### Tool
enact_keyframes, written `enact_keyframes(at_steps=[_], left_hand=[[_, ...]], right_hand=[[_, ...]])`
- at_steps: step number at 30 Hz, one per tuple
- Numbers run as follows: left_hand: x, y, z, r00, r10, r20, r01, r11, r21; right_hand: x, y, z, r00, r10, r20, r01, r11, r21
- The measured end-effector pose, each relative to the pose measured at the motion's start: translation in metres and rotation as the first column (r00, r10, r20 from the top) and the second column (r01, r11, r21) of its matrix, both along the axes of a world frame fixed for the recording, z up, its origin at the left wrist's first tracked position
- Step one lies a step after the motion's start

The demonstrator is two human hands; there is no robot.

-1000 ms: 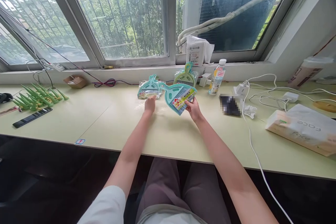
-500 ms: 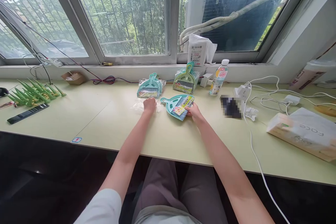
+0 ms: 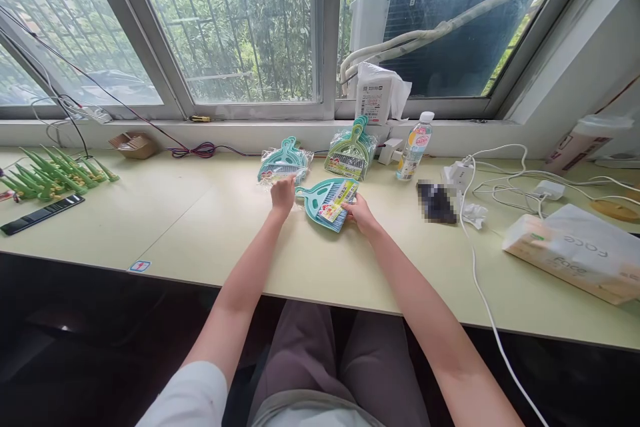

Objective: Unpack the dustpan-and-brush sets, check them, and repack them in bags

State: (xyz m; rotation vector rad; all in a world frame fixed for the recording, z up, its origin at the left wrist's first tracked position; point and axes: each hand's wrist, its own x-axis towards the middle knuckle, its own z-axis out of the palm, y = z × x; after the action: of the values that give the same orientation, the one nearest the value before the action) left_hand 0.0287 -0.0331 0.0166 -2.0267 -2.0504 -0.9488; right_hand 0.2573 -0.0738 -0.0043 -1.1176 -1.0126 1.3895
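The dustpan (image 3: 314, 199) is held by the right hand (image 3: 361, 213) at its wide right edge, thumb over the label (image 3: 340, 199) and fingers apparently tucked underneath. That side is probably gripped because the brush (image 3: 331, 213) and its label lie there, so that pan and brush can be pinched together. The dustpan is held low at the middle of the table (image 3: 225, 253), label up and handle pointed left; whether its full weight is borne by the table cannot be told.

The left hand (image 3: 283, 195) is placed just beside the handle, with its fingers curled in. Whether anything is pinched there, perhaps some of the clear film around it, cannot be made out.

Behind the left hand, the teal stack (image 3: 285, 161) is laid in clear wrap; to its right, the green stack (image 3: 350, 155) is tilted up towards the sill, likely leaned for support. Both are kept within easy reach, it seems, with their handles turned to the window. The bottle (image 3: 415, 147) is stood upright to the right of the green stack, and the tissue pack (image 3: 575, 250) is set well apart at the far right.
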Motion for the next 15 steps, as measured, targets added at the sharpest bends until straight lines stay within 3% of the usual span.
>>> enact_keyframes(at_steps=[2,4,6,7,9,11,13,15], left_hand=[[0.003,0.001,-0.001,0.971,-0.204,0.124,0.199,0.978,0.057],[0.01,0.0,-0.004,0.905,-0.387,0.176,0.377,0.922,0.092],[0.02,-0.003,-0.006,0.872,-0.459,0.167,0.436,0.886,0.157],[0.025,-0.005,-0.006,0.881,-0.444,0.162,0.408,0.888,0.211],[0.034,-0.011,-0.003,0.926,-0.308,0.22,0.219,0.91,0.353],[0.039,-0.016,0.003,0.91,-0.088,0.406,-0.113,0.888,0.446],[0.04,-0.016,0.009,0.77,0.094,0.632,-0.402,0.839,0.366],[0.038,-0.013,0.012,0.581,0.177,0.794,-0.499,0.849,0.176]], right_hand=[[-0.001,-0.001,0.0,1.0,0.007,-0.001,-0.007,0.999,0.041],[-0.002,-0.002,0.001,1.0,0.019,-0.019,-0.017,0.997,0.075],[-0.004,-0.002,0.001,0.999,0.023,-0.047,-0.018,0.995,0.097],[-0.004,-0.003,0.001,0.998,0.019,-0.063,-0.012,0.994,0.107],[-0.005,-0.003,0.002,0.994,0.004,-0.107,0.01,0.991,0.135],[-0.004,-0.003,0.001,0.986,-0.017,-0.168,0.044,0.986,0.161],[-0.003,-0.002,0.001,0.973,-0.039,-0.227,0.078,0.983,0.166],[-0.002,-0.002,-0.001,0.962,-0.048,-0.268,0.095,0.982,0.166]])
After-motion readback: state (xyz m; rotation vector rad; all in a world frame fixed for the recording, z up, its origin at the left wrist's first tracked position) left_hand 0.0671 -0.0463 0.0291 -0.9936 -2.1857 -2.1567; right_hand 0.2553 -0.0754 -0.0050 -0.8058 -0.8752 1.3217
